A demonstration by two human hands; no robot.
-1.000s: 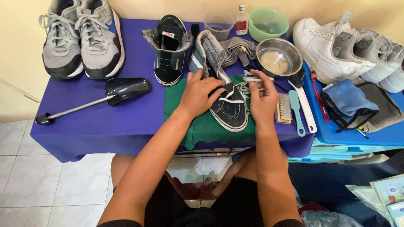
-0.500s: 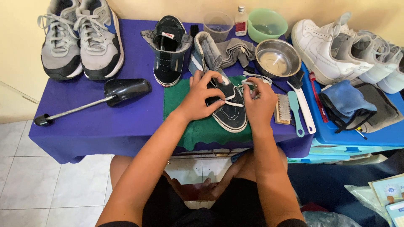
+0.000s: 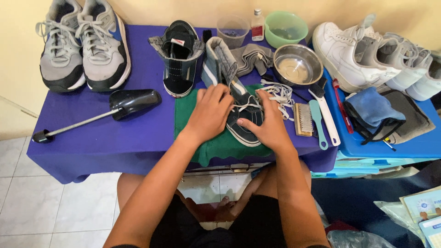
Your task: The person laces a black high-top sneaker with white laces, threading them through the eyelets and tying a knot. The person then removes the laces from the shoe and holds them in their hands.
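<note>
A dark blue high-top shoe (image 3: 245,120) lies on a green cloth (image 3: 216,147) on the purple table. My left hand (image 3: 209,114) presses on the shoe's left side. My right hand (image 3: 266,120) rests on its right side, fingers on the white lace (image 3: 275,94) that runs across the shoe and spills out to the right. The grip on the lace is partly hidden by the fingers. The matching dark blue shoe (image 3: 179,59) stands behind, without laces.
Grey sneakers (image 3: 80,43) sit at back left, white sneakers (image 3: 367,48) at back right. A black shoe tree (image 3: 110,108) lies left. A steel bowl (image 3: 297,64), green bowl (image 3: 285,27), small bottle (image 3: 258,25), brushes (image 3: 312,117) and blue cloths (image 3: 372,108) crowd the right.
Both hands have slid down the shoe toward its toe. The loose white lace now lies spread out to the right of the shoe.
</note>
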